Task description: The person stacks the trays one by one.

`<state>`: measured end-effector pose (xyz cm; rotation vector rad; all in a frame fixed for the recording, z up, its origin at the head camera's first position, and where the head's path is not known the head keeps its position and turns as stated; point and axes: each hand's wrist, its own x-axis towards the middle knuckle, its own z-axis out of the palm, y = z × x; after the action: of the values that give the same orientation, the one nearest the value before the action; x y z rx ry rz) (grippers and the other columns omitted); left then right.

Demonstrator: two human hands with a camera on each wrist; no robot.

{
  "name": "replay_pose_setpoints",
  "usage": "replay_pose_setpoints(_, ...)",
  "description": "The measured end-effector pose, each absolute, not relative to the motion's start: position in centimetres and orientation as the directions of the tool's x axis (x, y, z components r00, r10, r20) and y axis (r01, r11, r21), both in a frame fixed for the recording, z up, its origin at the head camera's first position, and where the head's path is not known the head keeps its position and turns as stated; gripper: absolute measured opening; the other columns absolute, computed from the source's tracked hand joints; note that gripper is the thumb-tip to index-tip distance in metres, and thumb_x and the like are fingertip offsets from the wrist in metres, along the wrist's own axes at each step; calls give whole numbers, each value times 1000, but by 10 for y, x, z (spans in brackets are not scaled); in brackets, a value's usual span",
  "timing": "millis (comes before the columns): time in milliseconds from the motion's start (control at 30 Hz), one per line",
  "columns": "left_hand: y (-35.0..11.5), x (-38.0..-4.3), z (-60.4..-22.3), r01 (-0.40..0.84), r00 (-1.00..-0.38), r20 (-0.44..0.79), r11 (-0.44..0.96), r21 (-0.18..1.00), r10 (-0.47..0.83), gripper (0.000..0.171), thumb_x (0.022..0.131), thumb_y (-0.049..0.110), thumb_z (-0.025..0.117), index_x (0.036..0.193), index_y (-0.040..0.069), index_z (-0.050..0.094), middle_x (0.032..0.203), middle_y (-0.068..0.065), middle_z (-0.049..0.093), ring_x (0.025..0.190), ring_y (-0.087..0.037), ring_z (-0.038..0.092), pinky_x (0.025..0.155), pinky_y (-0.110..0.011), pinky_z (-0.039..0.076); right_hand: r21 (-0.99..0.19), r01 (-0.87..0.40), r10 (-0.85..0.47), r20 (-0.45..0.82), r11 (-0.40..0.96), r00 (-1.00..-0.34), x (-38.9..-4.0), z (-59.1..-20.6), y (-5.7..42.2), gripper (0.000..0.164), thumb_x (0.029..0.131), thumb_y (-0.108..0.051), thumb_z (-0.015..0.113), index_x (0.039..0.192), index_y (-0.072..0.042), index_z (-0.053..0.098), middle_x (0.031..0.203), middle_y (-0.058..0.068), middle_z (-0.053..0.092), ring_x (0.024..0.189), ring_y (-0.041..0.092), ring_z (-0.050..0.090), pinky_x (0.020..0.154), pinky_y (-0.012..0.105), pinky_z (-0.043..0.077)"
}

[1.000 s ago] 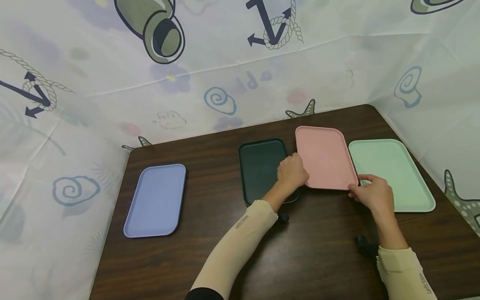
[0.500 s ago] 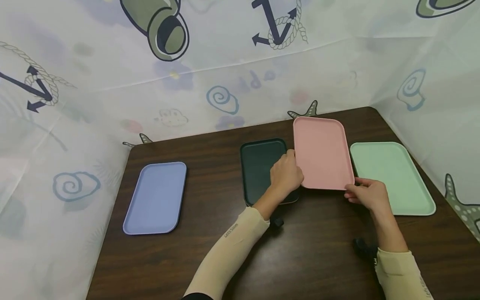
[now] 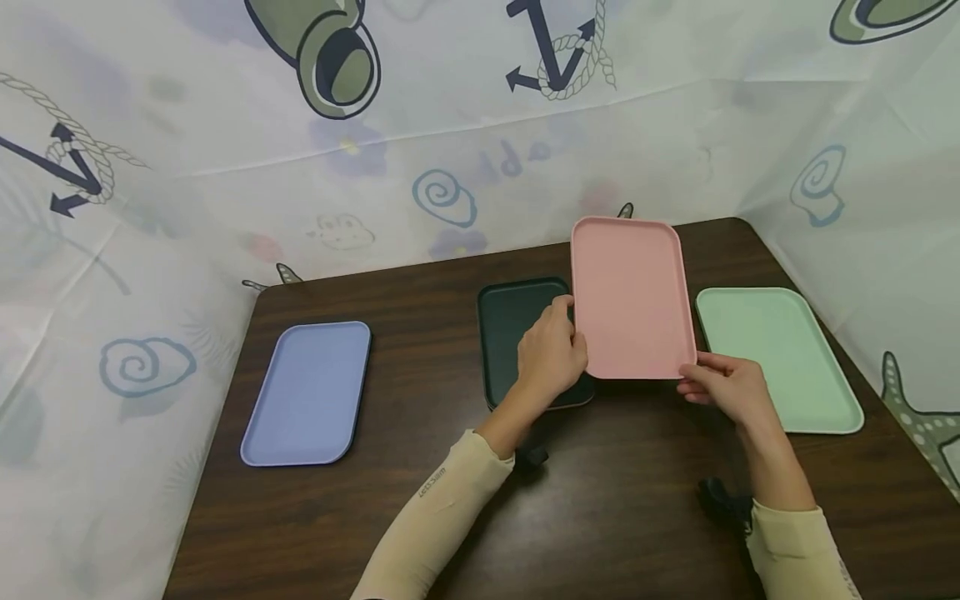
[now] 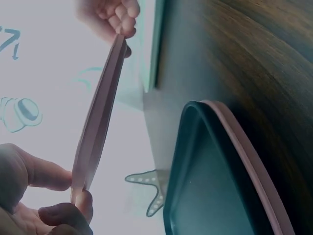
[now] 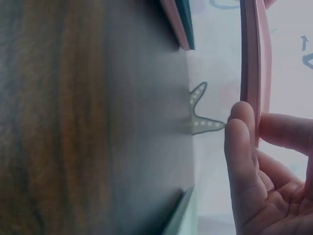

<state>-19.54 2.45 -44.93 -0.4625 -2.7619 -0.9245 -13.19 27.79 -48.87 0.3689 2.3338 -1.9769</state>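
A pink tray [image 3: 632,298] is raised off the table between both hands. My left hand [image 3: 551,350] pinches its left edge; in the left wrist view the thumb and fingers [image 4: 73,215] close on the rim from both sides. At the near right corner my right hand [image 3: 731,387] pinches the rim between thumb and fingers [image 5: 242,142]. Below and left of the raised tray lies a dark green tray [image 3: 517,342], partly behind the left hand. It is stacked on another pink tray [image 4: 254,164], whose edge shows underneath in the left wrist view.
A mint green tray [image 3: 783,358] lies at the right, just beyond the right hand. A blue tray [image 3: 307,396] lies at the far left of the brown wooden table [image 3: 622,500]. A printed white cloth [image 3: 300,200] hangs behind the table and along its sides.
Both hands have lifted the pink tray and carried it left, toward the dark green tray. Its far edge now reaches past the table's back edge in the head view. The other trays stay put.
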Motion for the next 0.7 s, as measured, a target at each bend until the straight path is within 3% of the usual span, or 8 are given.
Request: replay_pose_setpoints(700,-37,-177,-434,347,-936,295,636,689,192,46,90,15,64,135,10,53,88,4,60,51,-11,44,44,-27,33,-990,43,36,-39,135,-999,-126,-467,243,47,91,-7,70,125,21,54,82,-4,73,70,10,71,63,27,56)
